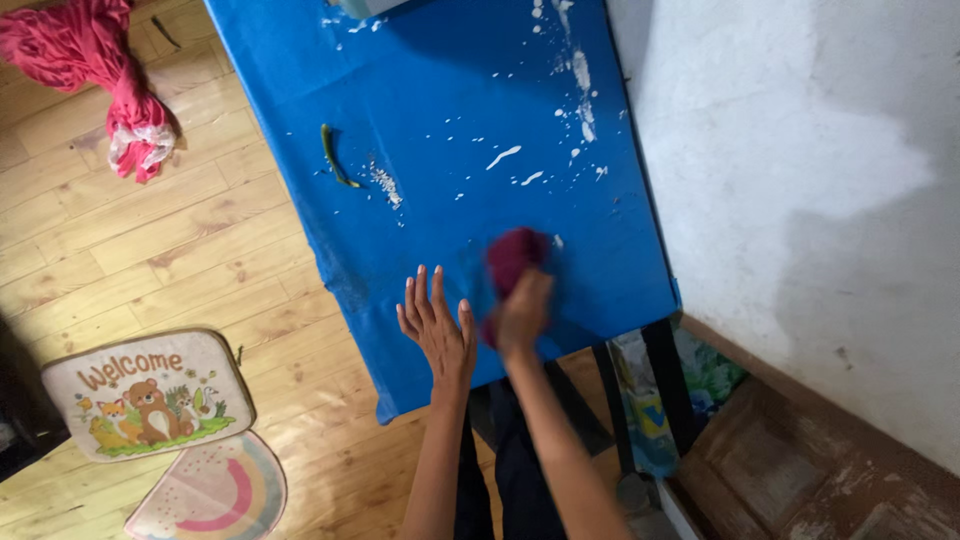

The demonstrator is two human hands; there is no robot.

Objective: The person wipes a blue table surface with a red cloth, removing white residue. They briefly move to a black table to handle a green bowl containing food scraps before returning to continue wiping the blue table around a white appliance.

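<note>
**On blue table: rag pressed down, other hand bracing**

Near the table's (420, 180) front edge, right hand (522, 312) is gripping a maroon rag (512, 258), pressing it flat, likely wiping. Left hand (437, 325) is lying spread, steadying beside it. White splatters (580, 90) and a green pod (333, 158) are sitting farther up the table, unblocked.

The right hand (522, 312) presses a cloth (512, 262) on the table (420, 120). The left hand (437, 328) lies flat just beside it, to its left. Beyond both hands lies what seems a pepper (334, 158), among spilled drops (505, 156). Far to the left, two mats (150, 395) lie on the floor (200, 250).
</note>
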